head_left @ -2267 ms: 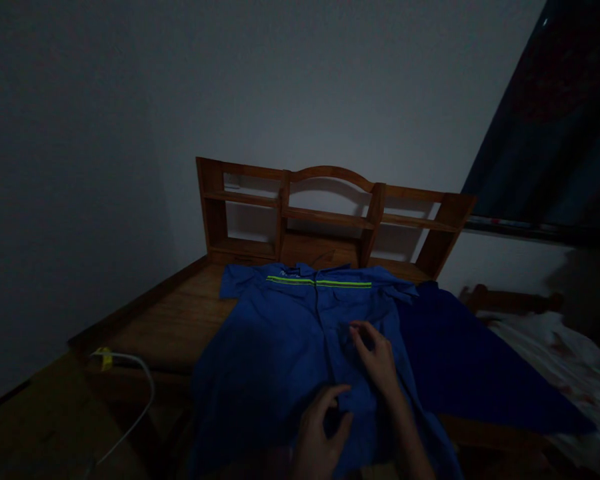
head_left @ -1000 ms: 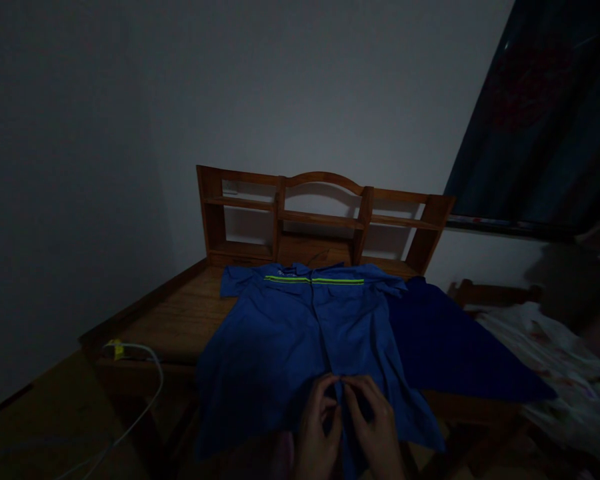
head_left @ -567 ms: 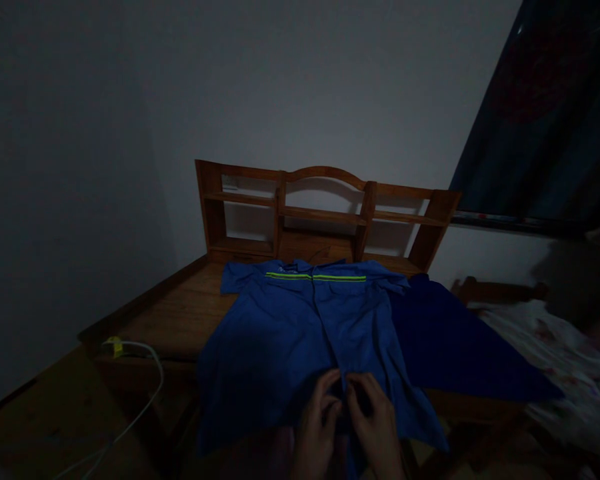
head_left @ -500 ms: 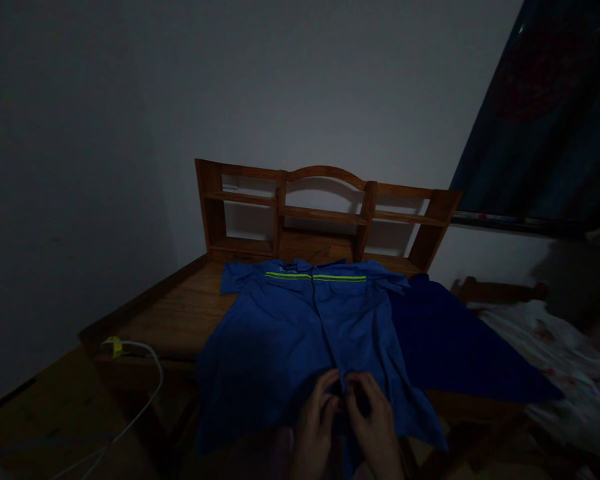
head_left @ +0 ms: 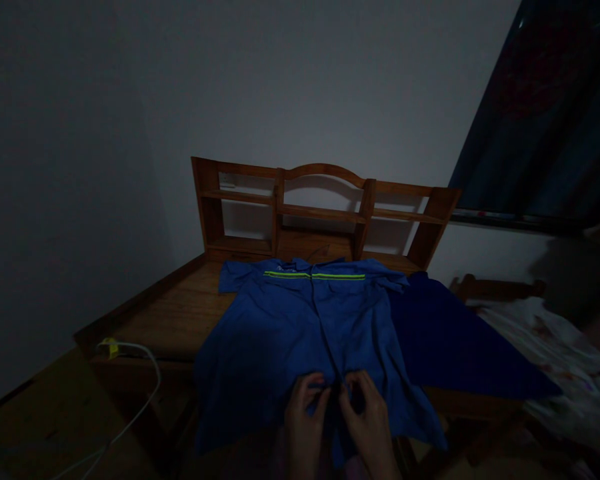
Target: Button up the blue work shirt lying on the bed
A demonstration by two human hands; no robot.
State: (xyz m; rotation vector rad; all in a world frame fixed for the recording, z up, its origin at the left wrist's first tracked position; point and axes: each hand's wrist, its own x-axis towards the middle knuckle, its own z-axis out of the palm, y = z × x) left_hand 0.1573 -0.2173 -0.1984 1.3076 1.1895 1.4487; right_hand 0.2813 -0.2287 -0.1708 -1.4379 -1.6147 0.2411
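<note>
A blue short-sleeved shirt [head_left: 275, 333] with a yellow-green stripe across the chest lies spread face up, its lower hem hanging over the near edge of the desk. At the lower end of its front opening, my left hand [head_left: 306, 417] is closed in a pinch on the left front edge. Just to the right, my right hand [head_left: 367, 417] pinches the other front edge between thumb and fingers. A narrow dark gap separates the two hands. Dim light hides exactly what lies between the fingertips.
The wooden desk [head_left: 180, 307] has a shelf rack [head_left: 325, 213] along its back, against the wall. Dark blue cloth [head_left: 445, 340] lies right of the shirt. A white cable [head_left: 155, 373] hangs off the left front corner. Pale patterned fabric [head_left: 555, 340] lies at the right, by a wooden chair [head_left: 500, 289].
My left hand has shifted slightly left, widening the gap from my right hand. My right hand has moved only a little, and the shirt lies nearly the same.
</note>
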